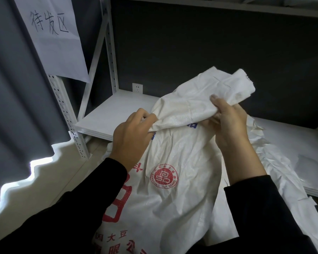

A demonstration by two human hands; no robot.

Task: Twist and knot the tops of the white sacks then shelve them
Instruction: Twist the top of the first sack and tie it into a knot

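A white woven sack (173,195) with red print and a round red seal stands in front of me, below the shelf edge. Its top (191,99) is gathered into a thick bunch that leans up and to the right. My left hand (130,136) grips the bunch at its lower left. My right hand (228,121) holds it further up, thumb over the fabric, with the loose end sticking out past the fingers. A second white sack (275,162) lies crumpled to the right, partly on the shelf board.
A white metal rack with a low shelf board (116,114) stands ahead, its perforated upright (66,114) at the left. A paper sign (51,33) with handwriting hangs on the rack. A grey curtain (17,88) fills the left. A wall socket (137,87) sits behind the shelf.
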